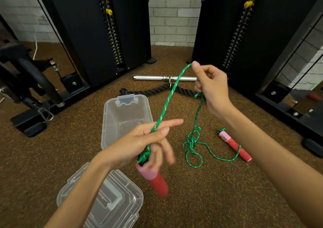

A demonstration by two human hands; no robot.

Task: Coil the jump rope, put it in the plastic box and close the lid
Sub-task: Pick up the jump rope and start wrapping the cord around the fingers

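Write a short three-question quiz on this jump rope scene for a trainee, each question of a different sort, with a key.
1. True or false: the plastic box already has its lid on.
2. Multiple choice: where is the second handle of the jump rope? A. in the box; B. lying on the floor; C. in the right hand.
3. Fill in: the left hand holds the rope just above a handle that hangs ____ it.

Key
1. False: the box stands open and the lid lies apart on the floor, nearer the camera.
2. B
3. below
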